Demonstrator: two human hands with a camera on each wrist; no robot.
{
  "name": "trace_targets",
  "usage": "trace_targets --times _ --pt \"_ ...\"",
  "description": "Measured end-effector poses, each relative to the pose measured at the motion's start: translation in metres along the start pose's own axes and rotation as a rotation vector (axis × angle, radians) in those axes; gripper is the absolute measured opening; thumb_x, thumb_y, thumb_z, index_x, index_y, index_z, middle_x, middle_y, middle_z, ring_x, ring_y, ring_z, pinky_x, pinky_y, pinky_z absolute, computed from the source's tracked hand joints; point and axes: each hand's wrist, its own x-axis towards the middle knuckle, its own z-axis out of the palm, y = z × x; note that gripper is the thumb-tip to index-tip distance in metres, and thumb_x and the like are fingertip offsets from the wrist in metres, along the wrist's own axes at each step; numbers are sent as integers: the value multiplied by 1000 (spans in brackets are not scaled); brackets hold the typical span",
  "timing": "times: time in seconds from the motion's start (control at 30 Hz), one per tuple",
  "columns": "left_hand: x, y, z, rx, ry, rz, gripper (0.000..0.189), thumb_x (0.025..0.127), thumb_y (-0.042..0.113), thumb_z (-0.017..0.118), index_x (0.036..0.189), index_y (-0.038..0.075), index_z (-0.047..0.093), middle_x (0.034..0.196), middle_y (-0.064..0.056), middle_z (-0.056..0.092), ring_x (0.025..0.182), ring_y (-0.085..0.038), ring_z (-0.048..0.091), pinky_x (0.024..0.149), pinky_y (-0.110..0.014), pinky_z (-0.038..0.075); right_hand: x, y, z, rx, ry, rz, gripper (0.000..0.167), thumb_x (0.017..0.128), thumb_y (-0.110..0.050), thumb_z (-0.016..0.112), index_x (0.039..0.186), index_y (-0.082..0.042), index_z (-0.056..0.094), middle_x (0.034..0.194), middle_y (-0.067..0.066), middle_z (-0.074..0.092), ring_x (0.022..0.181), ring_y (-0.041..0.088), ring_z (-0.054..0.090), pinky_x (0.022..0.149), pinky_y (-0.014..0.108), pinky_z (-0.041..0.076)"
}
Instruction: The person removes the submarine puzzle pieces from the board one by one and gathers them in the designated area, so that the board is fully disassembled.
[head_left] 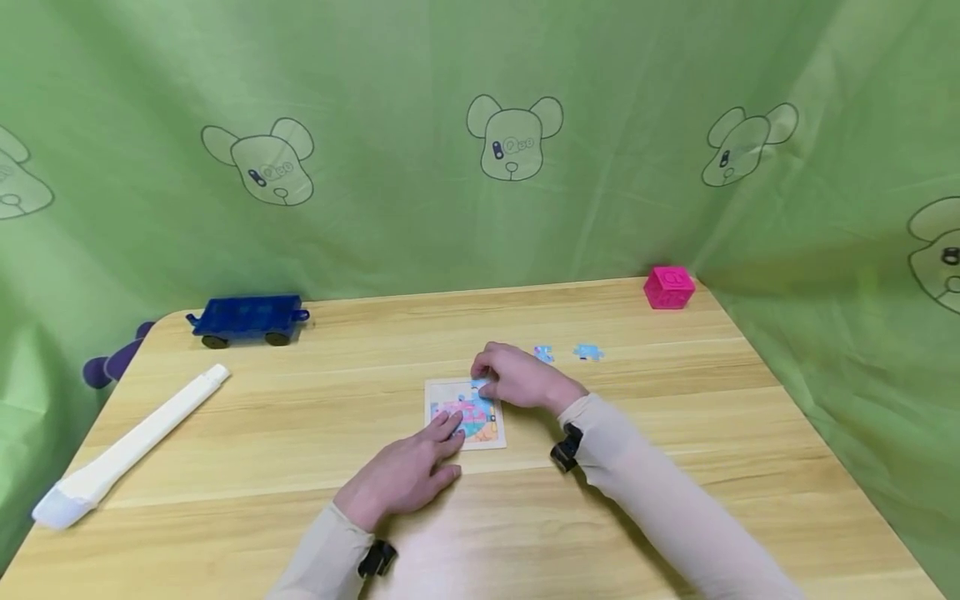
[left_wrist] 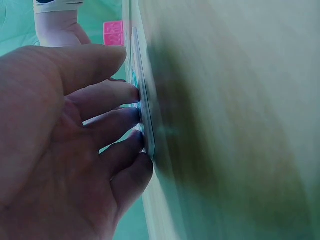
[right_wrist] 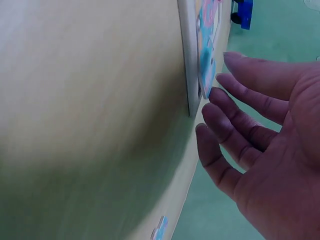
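Note:
A small jigsaw puzzle (head_left: 472, 419) in a pale square frame (head_left: 491, 445) lies on the table, its pink, blue and orange picture partly covered by the hands. My left hand (head_left: 408, 473) rests its fingertips on the near left part of the puzzle, fingers extended. At the far right corner is my right hand (head_left: 517, 377), its loosely bent fingers right at a blue puzzle piece (head_left: 480, 388). In the right wrist view, a blue edge piece (right_wrist: 206, 80) sits slightly raised above the frame, close beside the thumb and forefinger tips.
Two loose blue pieces, one (head_left: 543, 354) nearer the right hand and another (head_left: 588, 352) farther right, lie beyond the frame. A pink cube (head_left: 669, 288) stands at the back right, a blue toy wagon (head_left: 251, 319) at the back left. A white stick-like object (head_left: 142, 442) lies left.

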Motion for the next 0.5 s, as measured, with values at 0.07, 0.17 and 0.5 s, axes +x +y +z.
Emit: trace_targets --times 0.07,0.17,0.5 --pt "0 0 0 -2 1 -1 49 101 22 56 142 -4 48 156 -16 30 144 -31 24 112 -45 31 1 -2 1 -16 -7 1 21 90 -11 72 109 -5 68 99 2 58 90 17 54 85 33 48" --pt "1 0 0 -2 2 0 50 101 23 56 142 -4 48 156 -16 30 144 -32 24 112 -45 30 2 -4 3 -38 -16 11 22 90 -13 73 110 -6 68 100 2 57 92 17 53 87 33 47" --pt "1 -1 0 0 -11 -17 51 101 26 55 143 -2 47 157 -13 28 145 -30 23 113 -44 29 4 -2 8 -57 -16 30 21 87 -9 74 106 -8 66 99 2 55 93 18 51 87 34 46"
